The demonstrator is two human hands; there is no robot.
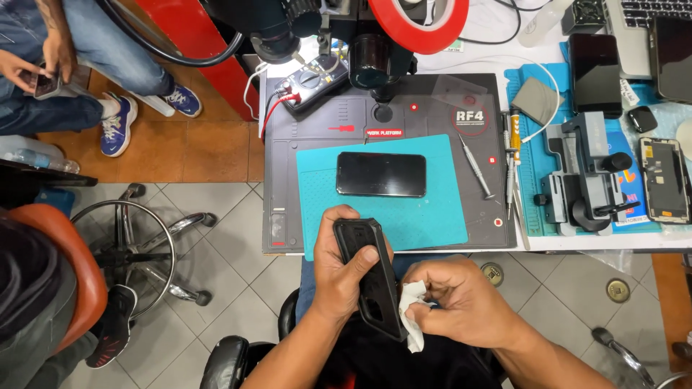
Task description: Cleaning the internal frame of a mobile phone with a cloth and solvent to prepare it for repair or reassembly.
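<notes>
Left hand [346,270] is gripping a black phone case [371,277] fully closed around it, right hand [461,302] pinching a white wipe [412,306] against its lower edge, cleaning apparently underway, smartphone [380,173] lying bare beyond.

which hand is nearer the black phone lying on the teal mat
Left. The left hand, gripping a black phone case, is just below the flat black phone on the teal mat. The right hand, holding a white cloth, sits lower and further right.

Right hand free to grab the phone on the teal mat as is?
Probably not as is: the right hand is pinching a white cloth against the black case. The path to the phone on the teal mat looks unobstructed.
</notes>
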